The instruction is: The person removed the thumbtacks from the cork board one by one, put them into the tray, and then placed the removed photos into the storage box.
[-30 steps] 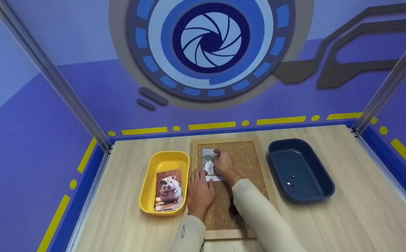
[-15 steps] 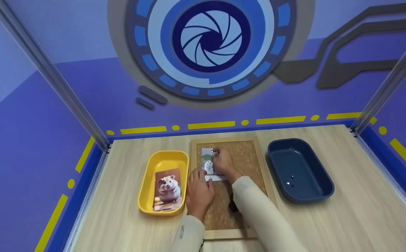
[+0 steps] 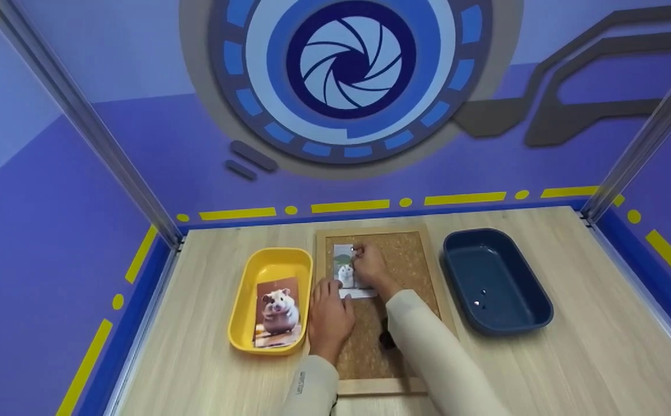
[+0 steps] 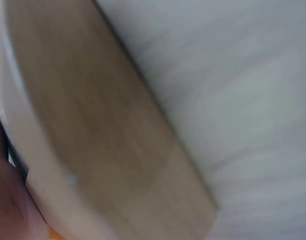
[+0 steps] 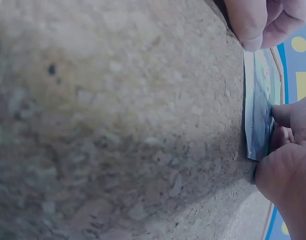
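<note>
A photo of a white hamster point(image 3: 345, 276) lies on the upper left of a wood-framed corkboard point(image 3: 364, 352). At the photo's upper right, my right hand point(image 3: 371, 267) pinches a small shiny pushpin point(image 3: 352, 249) with curled fingers; its point is hidden. My left hand point(image 3: 331, 318) rests palm down on the board's left side, fingertips touching the photo's lower left edge. In the right wrist view, the photo point(image 5: 259, 107) shows between both hands, its near edge slightly off the cork. The left wrist view has the board's wooden frame point(image 4: 102, 115) close up.
Left of the board stands a yellow tray point(image 3: 241, 300) with a brown-backed hamster photo point(image 3: 278, 315) in it. A dark blue tray point(image 3: 511, 260) with a few small shiny pins point(image 3: 477, 303) sits to the right. Patterned panels point(image 3: 138, 150) enclose the table's back and sides.
</note>
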Demonstrator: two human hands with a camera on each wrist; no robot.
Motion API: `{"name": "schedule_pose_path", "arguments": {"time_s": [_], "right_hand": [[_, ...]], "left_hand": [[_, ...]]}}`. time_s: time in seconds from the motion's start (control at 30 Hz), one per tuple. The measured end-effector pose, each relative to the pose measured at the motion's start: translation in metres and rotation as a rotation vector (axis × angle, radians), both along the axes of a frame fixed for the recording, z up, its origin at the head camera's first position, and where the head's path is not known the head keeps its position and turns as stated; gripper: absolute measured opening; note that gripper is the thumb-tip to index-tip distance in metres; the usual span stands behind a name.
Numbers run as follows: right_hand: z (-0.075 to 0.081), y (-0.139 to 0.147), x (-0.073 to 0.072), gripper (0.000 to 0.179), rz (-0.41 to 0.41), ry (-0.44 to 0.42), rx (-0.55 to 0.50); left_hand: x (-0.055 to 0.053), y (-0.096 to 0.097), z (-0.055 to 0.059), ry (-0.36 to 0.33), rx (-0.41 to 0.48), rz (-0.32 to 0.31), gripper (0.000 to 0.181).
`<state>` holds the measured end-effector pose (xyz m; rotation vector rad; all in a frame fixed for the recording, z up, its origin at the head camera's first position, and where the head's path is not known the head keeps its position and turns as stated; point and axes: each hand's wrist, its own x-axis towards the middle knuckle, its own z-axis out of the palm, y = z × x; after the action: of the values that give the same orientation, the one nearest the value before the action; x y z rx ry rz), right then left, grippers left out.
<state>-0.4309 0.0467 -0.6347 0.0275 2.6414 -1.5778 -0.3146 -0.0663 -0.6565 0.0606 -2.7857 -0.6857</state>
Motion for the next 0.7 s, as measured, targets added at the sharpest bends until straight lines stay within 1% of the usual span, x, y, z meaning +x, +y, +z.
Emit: {"name": "schedule_pose_path", "arguments": {"time_s": [0.07, 0.13, 0.2, 0.4, 0.5, 0.6, 0.7], "right_hand": [[-0.0007, -0.0003, -0.0005, 0.028, 0.009, 0.016, -0.016], [-0.0005, 0.0001, -0.0007, 0.028, 0.014, 0.011, -0.03], [-0.0003, 0.0004, -0.0012, 0.029, 0.011, 0.007, -0.034], [0.0009, 0.001, 0.0003, 0.029, -0.001, -0.061, -0.029], [0.0005, 0.0003, 0.0006, 0.027, -0.003, -0.047, -0.037], [0.0003, -0.0005, 0.0004, 0.026, -0.005, -0.012, -0.039], [0.0007, -0.0009, 0.0007, 0.025, -0.012, -0.013, -0.031]], "left_hand": [[0.0, -0.0003, 0.0007, 0.013, 0.002, -0.001, 0.029], [-0.0001, -0.0008, 0.0013, 0.018, -0.001, -0.001, 0.029], [-0.0004, -0.0008, 0.0015, 0.006, -0.004, 0.004, 0.03], [-0.0001, -0.0004, 0.0003, -0.016, -0.02, 0.007, 0.032], [0.0, -0.0003, -0.0003, -0.019, -0.022, 0.007, 0.033], [-0.0001, -0.0005, -0.0005, -0.016, -0.021, 0.004, 0.032], [0.0, -0.0007, -0.0006, -0.011, -0.018, 0.003, 0.031]]}}
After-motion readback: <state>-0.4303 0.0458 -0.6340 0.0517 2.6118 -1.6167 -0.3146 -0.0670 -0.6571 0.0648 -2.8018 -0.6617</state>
